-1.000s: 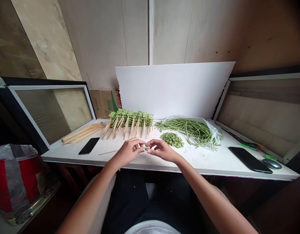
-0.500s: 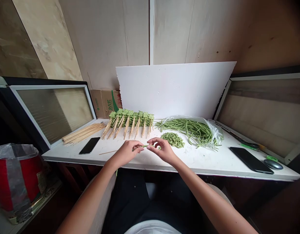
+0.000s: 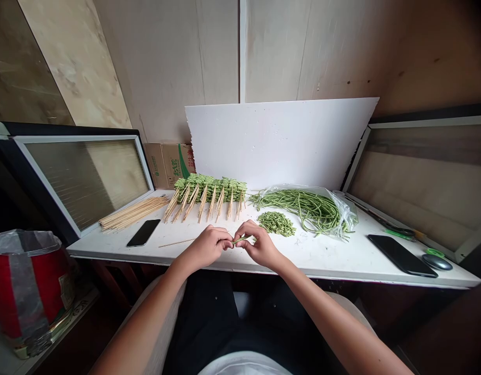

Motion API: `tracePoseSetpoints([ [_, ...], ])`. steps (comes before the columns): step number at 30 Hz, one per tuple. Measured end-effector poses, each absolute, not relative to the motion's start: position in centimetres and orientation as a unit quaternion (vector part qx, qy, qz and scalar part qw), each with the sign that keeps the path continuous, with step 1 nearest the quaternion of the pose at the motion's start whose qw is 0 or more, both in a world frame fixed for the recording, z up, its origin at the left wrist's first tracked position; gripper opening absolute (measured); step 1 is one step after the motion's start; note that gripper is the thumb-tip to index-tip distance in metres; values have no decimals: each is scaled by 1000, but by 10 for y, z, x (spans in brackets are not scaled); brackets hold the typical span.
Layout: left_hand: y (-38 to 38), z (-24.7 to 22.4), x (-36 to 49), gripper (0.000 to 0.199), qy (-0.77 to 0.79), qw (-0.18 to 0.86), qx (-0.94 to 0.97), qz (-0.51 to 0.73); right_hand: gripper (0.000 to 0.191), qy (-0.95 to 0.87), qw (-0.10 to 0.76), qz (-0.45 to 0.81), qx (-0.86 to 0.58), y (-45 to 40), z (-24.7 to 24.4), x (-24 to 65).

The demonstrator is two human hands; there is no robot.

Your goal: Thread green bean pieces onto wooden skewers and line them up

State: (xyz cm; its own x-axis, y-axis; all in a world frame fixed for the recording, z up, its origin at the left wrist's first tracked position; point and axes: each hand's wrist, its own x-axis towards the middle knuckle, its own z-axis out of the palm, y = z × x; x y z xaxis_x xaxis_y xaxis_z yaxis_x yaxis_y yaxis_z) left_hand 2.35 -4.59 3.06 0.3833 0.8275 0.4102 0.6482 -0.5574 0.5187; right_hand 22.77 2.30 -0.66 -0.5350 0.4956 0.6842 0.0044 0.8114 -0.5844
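Over the table's front edge, my left hand [image 3: 209,246] and my right hand [image 3: 259,244] meet, both closed on a thin green bean [image 3: 242,239]. The bean shows between the fingertips; the rest of it is hidden by the fingers. A lone bamboo skewer [image 3: 176,243] lies on the table by my left hand. Just behind my right hand is a small heap of cut bean pieces [image 3: 277,223]. Farther back, skewered beans [image 3: 211,185] are stacked in rows with their sticks pointing toward me. Long whole beans [image 3: 303,205] lie in a clear plastic bag [image 3: 345,212].
Loose skewers [image 3: 133,212] and a phone [image 3: 144,233] lie on the left of the white table [image 3: 224,264]. Another phone [image 3: 400,255], a computer mouse [image 3: 436,262] and scissors [image 3: 398,229] are at right. A red bin [image 3: 37,291] stands at lower left. A white board [image 3: 283,143] leans behind.
My hands have come closer together, and the right fingers have closed in on the bean. The bean now slants up to the right. The things on the table have stayed put.
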Motion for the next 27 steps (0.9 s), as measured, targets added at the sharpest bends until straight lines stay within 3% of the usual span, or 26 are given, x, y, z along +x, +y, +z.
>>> tracePoseSetpoints([
  [7,-47,27,25,28,427,220,818,315,29,-808,411,410,-102,30,-12,229],
  [12,-48,25,24,25,436,163,833,299,35,-781,389,481,-84,36,-19,229],
  [20,-37,19,17,13,465,-32,809,359,16,-846,455,216,-177,23,2,233],
  [27,-36,17,20,14,481,46,789,380,3,-853,475,53,-211,22,-2,229],
])
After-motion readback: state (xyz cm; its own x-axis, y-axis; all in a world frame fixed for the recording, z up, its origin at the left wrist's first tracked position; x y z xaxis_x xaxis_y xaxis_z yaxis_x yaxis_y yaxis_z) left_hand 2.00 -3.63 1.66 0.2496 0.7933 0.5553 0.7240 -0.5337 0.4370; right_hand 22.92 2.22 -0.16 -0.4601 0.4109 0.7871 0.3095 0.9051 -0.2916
